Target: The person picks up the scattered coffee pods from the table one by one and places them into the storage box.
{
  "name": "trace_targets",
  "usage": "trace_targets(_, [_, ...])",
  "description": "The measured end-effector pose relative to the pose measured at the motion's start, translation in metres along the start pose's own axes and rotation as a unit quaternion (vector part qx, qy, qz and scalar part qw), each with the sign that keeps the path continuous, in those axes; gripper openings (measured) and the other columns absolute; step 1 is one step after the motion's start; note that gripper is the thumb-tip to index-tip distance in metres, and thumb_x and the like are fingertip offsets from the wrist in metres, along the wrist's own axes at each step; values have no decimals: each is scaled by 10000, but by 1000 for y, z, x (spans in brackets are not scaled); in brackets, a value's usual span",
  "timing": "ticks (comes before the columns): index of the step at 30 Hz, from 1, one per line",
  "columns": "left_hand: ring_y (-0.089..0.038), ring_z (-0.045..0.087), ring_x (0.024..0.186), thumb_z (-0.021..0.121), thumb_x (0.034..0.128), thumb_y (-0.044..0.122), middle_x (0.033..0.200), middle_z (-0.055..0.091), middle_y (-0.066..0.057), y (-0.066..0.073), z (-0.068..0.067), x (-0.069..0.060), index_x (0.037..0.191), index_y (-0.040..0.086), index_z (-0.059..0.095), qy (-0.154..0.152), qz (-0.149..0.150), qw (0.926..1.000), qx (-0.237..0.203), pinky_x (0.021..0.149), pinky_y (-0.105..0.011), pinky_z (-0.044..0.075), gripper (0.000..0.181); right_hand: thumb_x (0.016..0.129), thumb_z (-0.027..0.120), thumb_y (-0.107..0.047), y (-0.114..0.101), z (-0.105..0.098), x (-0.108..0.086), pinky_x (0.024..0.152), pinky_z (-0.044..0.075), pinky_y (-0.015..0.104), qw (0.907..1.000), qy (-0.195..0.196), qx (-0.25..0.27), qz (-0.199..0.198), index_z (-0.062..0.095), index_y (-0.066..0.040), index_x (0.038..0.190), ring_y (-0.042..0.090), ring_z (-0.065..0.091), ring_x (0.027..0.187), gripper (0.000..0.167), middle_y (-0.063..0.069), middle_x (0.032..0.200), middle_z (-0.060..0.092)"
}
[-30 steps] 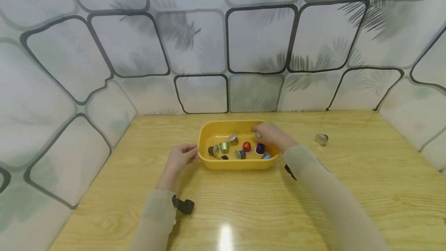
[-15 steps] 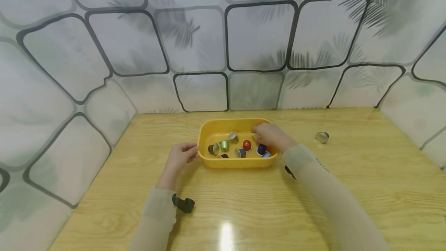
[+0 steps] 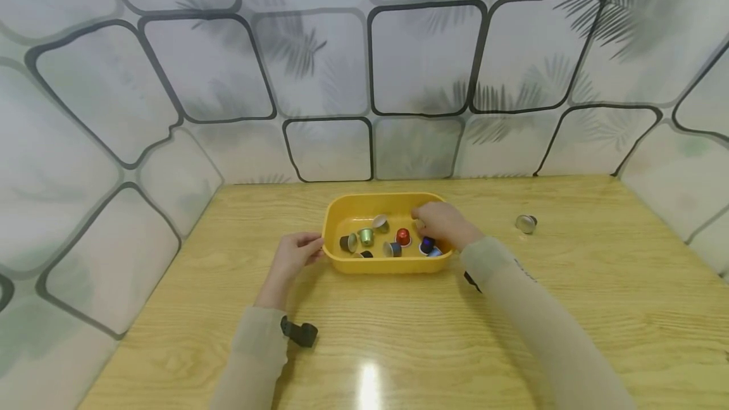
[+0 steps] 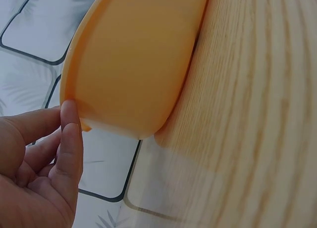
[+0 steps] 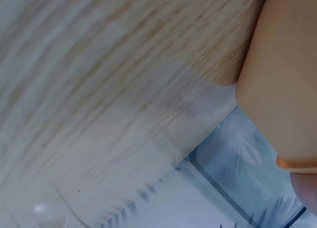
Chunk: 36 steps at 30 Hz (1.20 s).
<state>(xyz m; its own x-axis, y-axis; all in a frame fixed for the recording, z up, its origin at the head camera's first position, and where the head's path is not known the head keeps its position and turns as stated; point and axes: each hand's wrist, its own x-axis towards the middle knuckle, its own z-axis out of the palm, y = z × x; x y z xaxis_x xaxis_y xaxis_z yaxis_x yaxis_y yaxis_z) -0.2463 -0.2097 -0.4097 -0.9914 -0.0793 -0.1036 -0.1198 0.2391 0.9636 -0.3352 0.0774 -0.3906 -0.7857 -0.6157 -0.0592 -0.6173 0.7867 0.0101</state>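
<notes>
A yellow plastic tub (image 3: 393, 266) stands on the table with several coffee capsules lying in it. Among them are a red capsule (image 3: 403, 236), a green capsule (image 3: 366, 236), a dark blue capsule (image 3: 427, 245) and a brownish capsule (image 3: 348, 243). My left hand (image 3: 295, 254) pinches the tub's left rim between thumb and fingers, as the left wrist view confirms. Over the tub's right end, my right hand (image 3: 444, 223) reaches inside, fingers bent down round a pale coffee capsule (image 3: 419, 224) mostly hidden under them. In the right wrist view only a sliver of that hand shows beside the tub.
One silvery capsule (image 3: 526, 224) lies on the wooden table (image 3: 364, 321) to the right of the tub. A patterned wall covering (image 3: 421, 68) rises behind the table and along both sides.
The dark blue capsule near my right hand has tipped slightly. Both hands stay almost where they were, and the head view has shifted a little.
</notes>
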Motion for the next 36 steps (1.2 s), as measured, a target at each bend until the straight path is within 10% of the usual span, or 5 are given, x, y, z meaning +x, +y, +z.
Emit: trace_targets(36, [-112,586,701,555,872,65,1033,584,-225,1,1,0,1102,-78,564,37,-79,9999,-119,737,-307,506,271,791,611,-160,2,3,2,617,438,337,9999,-91,100,50,562,-102,863,166,470,649,104,22,750,555])
